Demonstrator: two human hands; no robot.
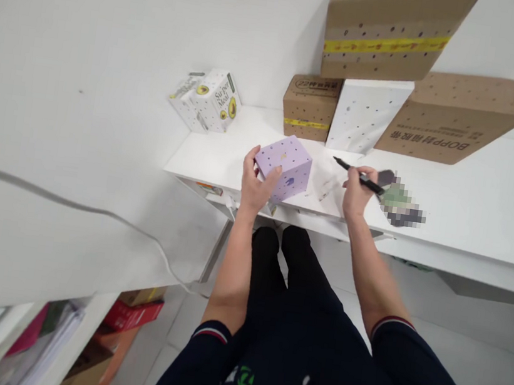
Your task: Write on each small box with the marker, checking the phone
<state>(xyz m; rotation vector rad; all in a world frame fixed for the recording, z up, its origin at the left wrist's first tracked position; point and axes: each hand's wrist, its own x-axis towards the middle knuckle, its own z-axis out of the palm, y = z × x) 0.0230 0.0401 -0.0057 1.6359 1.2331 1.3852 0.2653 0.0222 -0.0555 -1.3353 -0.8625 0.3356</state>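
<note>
A light purple box covered in small dark marks is tilted above the front part of the white table. My left hand grips its left side, with the thumb on the near face and fingers around the far edge. In my right hand is a black marker pen, its dark tip pointing left toward the box but apart from it. A blurred-out, pixelated item lies just right of that hand.
Two white avocado-print boxes stand at the table's left end. Along the wall are a small brown carton, a white box, a larger carton and another carton on top. A grey cable hangs at left.
</note>
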